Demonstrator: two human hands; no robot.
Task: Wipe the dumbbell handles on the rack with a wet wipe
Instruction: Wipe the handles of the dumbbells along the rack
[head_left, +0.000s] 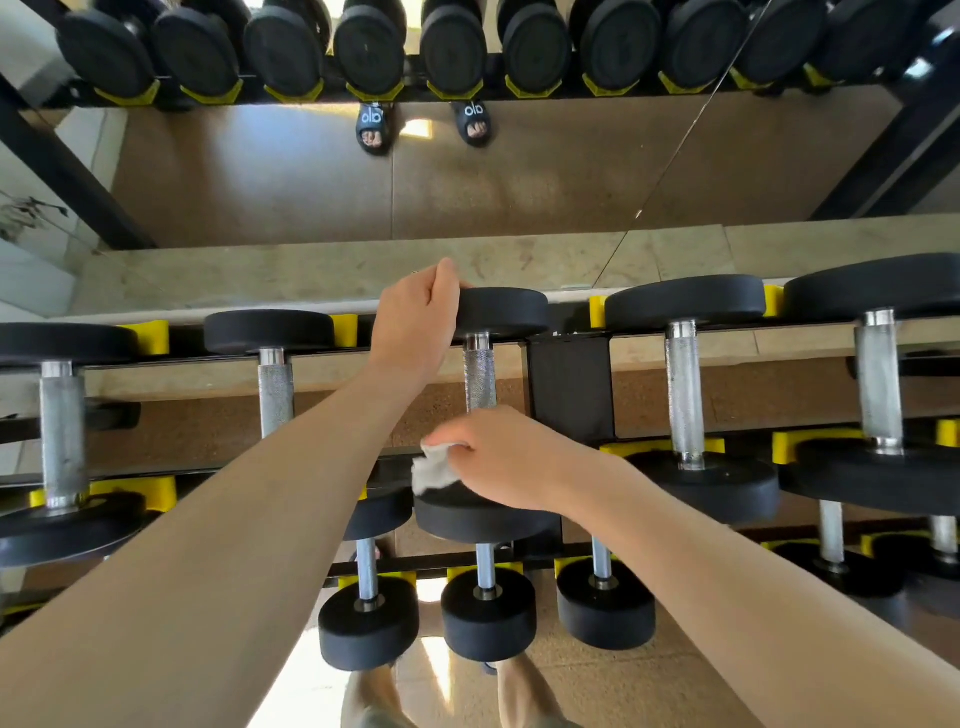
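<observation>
Gripping the far rubber head of 1 dumbbell (480, 364) with the left hand (415, 322), fingers curled over the matte black disc's rounded edge, thumb side facing the camera. Pinching a crumpled white wet wipe (434, 467) in the right hand (506, 457), fingers clenched round the wad, right at the near end of that dumbbell's handle (479, 376), above the near head. Cannot tell whether the wipe actually touches the metal. Handle showing a knurled, dull silver cylinder with a smooth polished collar at the far end.

Sitting on the top tier of the rack (569, 384), black steel frame with bright yellow plastic cradles (150, 335) under each head. Flanked on the left by 2 more dumbbells, thick grey knurled grips, 1 scuffed and blotchy (62, 431). Flanked on the right, past the black upright post, by 2 bigger ones, fat round heads, shiny rough-textured grips (684, 387). Lower tier below holding 3 small dumbbells (485, 608) with slim chromed bars and stubby drum-shaped heads.

Mirror (519, 171) behind the rack reflecting a row of round black heads, yellow cradles, tan speckled floor and 2 black slides (374, 127) with white lettering. Pale stone ledge (311, 273) running along the mirror's foot.
</observation>
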